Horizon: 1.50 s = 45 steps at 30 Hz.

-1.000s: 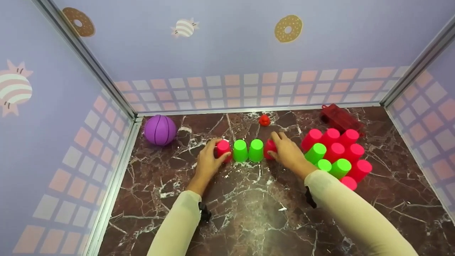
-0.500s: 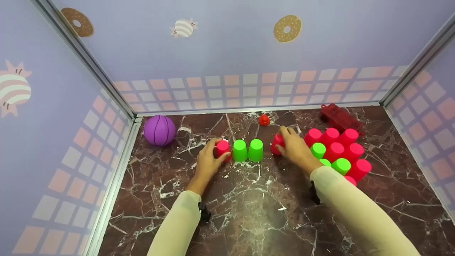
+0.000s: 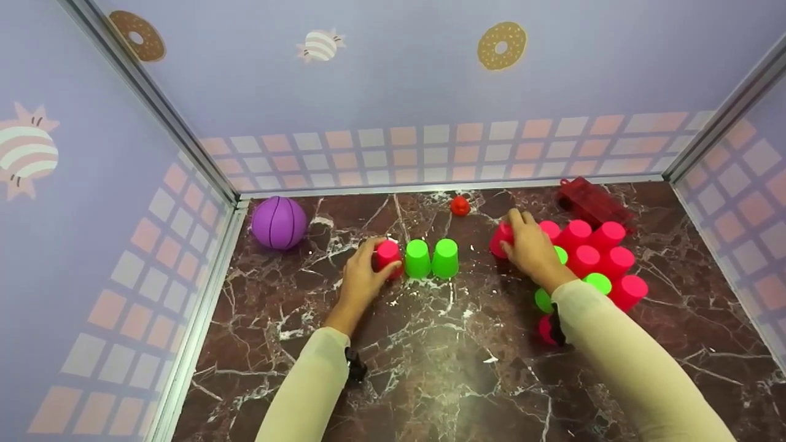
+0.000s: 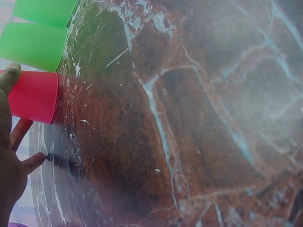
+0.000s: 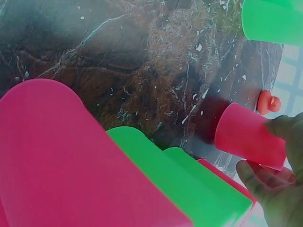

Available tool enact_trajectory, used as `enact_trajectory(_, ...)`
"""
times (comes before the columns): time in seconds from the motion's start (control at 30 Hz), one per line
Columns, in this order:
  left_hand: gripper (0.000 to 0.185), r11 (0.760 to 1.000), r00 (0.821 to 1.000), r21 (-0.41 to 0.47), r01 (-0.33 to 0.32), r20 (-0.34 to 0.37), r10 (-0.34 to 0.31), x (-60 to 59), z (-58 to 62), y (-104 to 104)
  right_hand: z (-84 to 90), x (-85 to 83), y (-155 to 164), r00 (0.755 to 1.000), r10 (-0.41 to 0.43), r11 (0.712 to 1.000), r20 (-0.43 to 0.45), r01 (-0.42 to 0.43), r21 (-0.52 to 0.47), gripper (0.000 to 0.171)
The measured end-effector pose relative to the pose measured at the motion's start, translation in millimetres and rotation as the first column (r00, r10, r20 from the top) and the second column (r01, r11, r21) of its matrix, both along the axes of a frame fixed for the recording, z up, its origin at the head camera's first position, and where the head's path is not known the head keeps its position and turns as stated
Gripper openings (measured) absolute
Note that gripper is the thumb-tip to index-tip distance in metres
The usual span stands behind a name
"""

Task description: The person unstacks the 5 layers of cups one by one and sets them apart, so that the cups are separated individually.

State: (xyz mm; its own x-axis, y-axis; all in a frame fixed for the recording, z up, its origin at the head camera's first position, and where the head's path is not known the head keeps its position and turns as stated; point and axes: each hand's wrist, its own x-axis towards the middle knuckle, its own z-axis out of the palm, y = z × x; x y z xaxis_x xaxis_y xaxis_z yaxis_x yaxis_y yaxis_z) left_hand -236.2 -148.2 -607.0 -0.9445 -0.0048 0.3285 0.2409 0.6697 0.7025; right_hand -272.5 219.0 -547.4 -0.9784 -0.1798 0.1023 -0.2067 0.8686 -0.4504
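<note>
Pink plastic cup (image 3: 388,255), upturned and standing at the left end of a short row, sits in the grip of the left hand (image 3: 361,281), whose thumb and fingers curl around its sides; the left wrist view shows the same cup against the fingertips. Just right of it stand 2 upturned green plastic cups (image 3: 431,258), touching each other, on the dark marble-patterned tabletop (image 3: 430,350). The right hand (image 3: 531,248) is well to the right of the row, fingers curled round a second pink plastic cup (image 3: 501,238) that appears tilted and close to the cluster of pink and green cups (image 3: 592,258).

My reading is that the step in hand is carrying this second pink cup between the row and the cluster while the left hand steadies the row's end. The next move calls for a firm hold and a clean, level set-down, without knocking the crowded neighbours.

Against the back wall lie a purple rubber ball (image 3: 279,222), a small red toy (image 3: 459,206) and a red plastic box (image 3: 589,199).
</note>
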Motion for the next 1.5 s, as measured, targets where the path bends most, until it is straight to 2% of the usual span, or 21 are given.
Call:
enact_trajectory(0.1, 0.060, 1.000, 1.000, 0.001, -0.002, 0.007, 0.002, -0.5, 0.9, 1, -1.4, -0.1, 2, 1.000, -0.003, 1.000, 0.007, 0.002, 0.010, 0.052)
enact_trajectory(0.33, 0.062, 1.000, 1.000, -0.010, 0.004, -0.011, -0.004, -0.6, 0.1, 1, -3.4, 1.1, 0, 0.999, 0.003, 1.000, -0.043, -0.002, 0.024, 0.049)
enact_trajectory(0.47, 0.061, 1.000, 1.000, -0.013, 0.000, -0.013, 0.000, 0.0, -0.7, 0, -3.3, 1.0, 0, 1.000, 0.016, 1.000, -0.001, -0.016, 0.015, 0.052)
enact_trajectory(0.63, 0.061, 1.000, 1.000, -0.014, -0.008, -0.001, 0.008, 0.4, -1.6, 0, 0.4, 4.1, -1, 1.000, 0.008, 0.998, 0.020, -0.009, 0.054, 0.055)
enact_trajectory(0.87, 0.060, 1.000, 1.000, -0.012, -0.006, 0.000, 0.006, -0.4, -1.4, 0, 10.9, 10.3, -5, 1.000, -0.017, 0.995, -0.018, 0.018, 0.101, 0.052)
enact_trajectory(1.0, 0.061, 1.000, 1.000, -0.017, -0.004, 0.001, 0.004, -0.6, -2.2, 1, 15.6, 12.5, -9, 0.997, -0.027, 0.990, -0.073, 0.036, 0.133, 0.054)
enact_trajectory(1.1, 0.061, 1.000, 1.000, -0.017, -0.005, -0.002, 0.005, -0.4, -2.8, -1, 16.9, 13.4, -17, 0.991, 0.008, 0.986, -0.130, 0.014, 0.165, 0.055)
enact_trajectory(1.2, 0.060, 1.000, 1.000, -0.019, -0.007, -0.006, 0.007, 0.0, -2.9, -1, 17.6, 16.6, -30, 0.982, 0.077, 0.979, -0.174, -0.041, 0.199, 0.054)
enact_trajectory(1.3, 0.060, 1.000, 1.000, -0.016, -0.006, -0.012, 0.006, 0.1, -2.4, -1, 17.6, 21.4, -45, 0.974, 0.142, 0.972, -0.177, -0.104, 0.209, 0.052)
enact_trajectory(1.5, 0.060, 1.000, 1.000, -0.018, -0.011, -0.006, 0.011, -0.3, -0.9, 1, 8.5, 30.5, -72, 0.957, 0.238, 0.964, -0.168, -0.212, 0.159, 0.051)
